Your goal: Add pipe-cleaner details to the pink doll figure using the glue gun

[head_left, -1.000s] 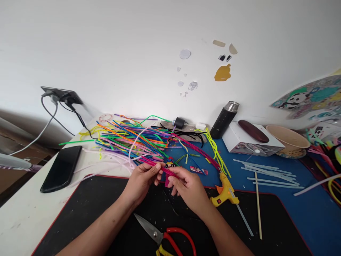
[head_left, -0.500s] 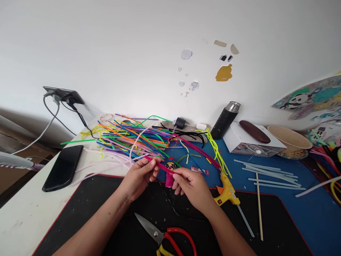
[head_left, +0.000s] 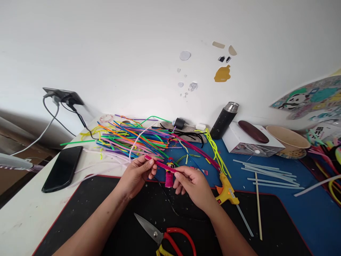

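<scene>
In the head view, we pinch a bright pink strip (head_left: 162, 165) with the fingers of both our left hand (head_left: 140, 174) and our right hand (head_left: 192, 183), one near each end. The strip slopes from ten o'clock toward four, crossing our view of a small pink-bodied figure (head_left: 168, 180). From the strip, a heap of coloured stems (head_left: 146, 138) lies at ten o'clock on the counter (head_left: 21, 220), a phone (head_left: 62, 169) at nine, red-handled scissors (head_left: 157, 235) at six, and a yellow glue gun (head_left: 227, 192) between three and four.

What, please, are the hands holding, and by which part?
Magenta pipe cleaners: the left hand pinches them near one end, the right hand toward the other.
</scene>
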